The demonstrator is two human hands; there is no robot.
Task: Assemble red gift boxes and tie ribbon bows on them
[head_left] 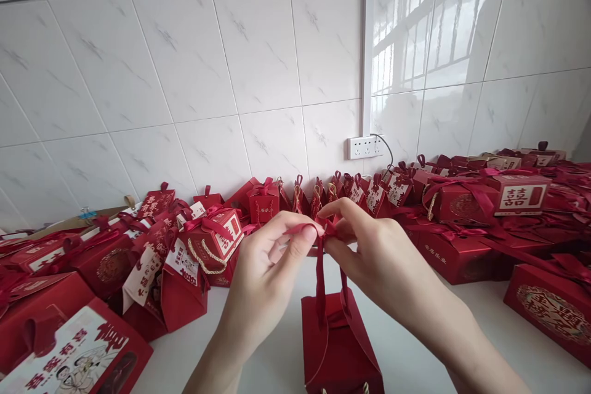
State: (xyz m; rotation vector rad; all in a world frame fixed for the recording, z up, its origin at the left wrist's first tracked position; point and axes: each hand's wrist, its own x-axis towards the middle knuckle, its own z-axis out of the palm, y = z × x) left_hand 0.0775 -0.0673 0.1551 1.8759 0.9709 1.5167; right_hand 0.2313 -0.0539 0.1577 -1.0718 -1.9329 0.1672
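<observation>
Thumb and forefinger of your left hand are pinched on the red ribbon near the centre of the frame. Your right hand has its fingertips pressed together on the same ribbon, just beside; the fold between them is partly hidden. Two strands run down from your fingers to the red box, which stands on the white tabletop at bottom centre.

Step in hand, as judged: tying the ribbon above the box. The next move appears to call for looping one end around the other, then drawing both evenly; excess pull could lift or bend the box panels.

Farther out, left of centre, the corded box carries a tied ribbon on top. At lower right lies the medallion box. Behind, the power strip is mounted on the tiled wall.
</observation>
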